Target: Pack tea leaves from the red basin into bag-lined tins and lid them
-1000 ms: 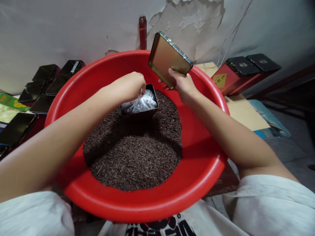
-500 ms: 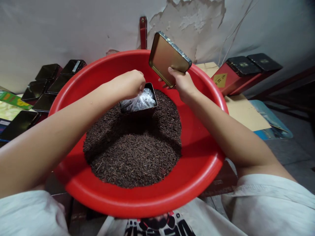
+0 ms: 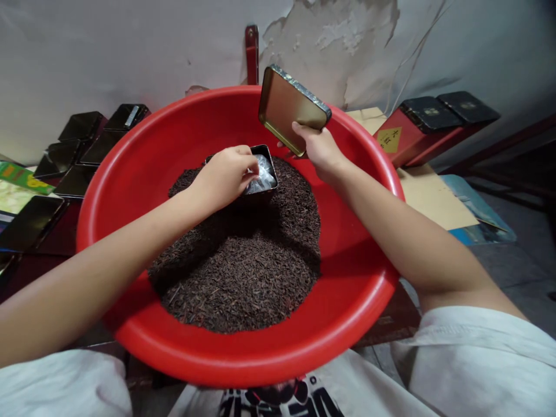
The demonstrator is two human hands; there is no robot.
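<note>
A rectangular tin (image 3: 273, 165) with a dark rim stands in the dark loose tea leaves (image 3: 243, 272). Crumpled clear plastic bag (image 3: 263, 178) fills its mouth. My left hand (image 3: 230, 174) is over the tin, its curled fingers closed on the bag and covering the tin's left part. To the upper right, my right hand (image 3: 319, 145) grips a tin lid (image 3: 291, 107) by its lower edge. The lid is tilted, its plain gold inside facing me and its patterned dark rim along the top. The leaves lie heaped in a wide red basin (image 3: 351, 231).
Several dark-topped tins (image 3: 82, 124) are grouped left of the basin, beside a green packet (image 3: 21, 176). On the right, two red tins (image 3: 412, 130) with black lids stand near a sheet of cardboard (image 3: 434, 197). A wall with peeling paint (image 3: 339, 40) rises behind.
My left hand has come down lower onto the bag, pushing it toward the tin's mouth. The lid in my right hand has shifted slightly down and left.
</note>
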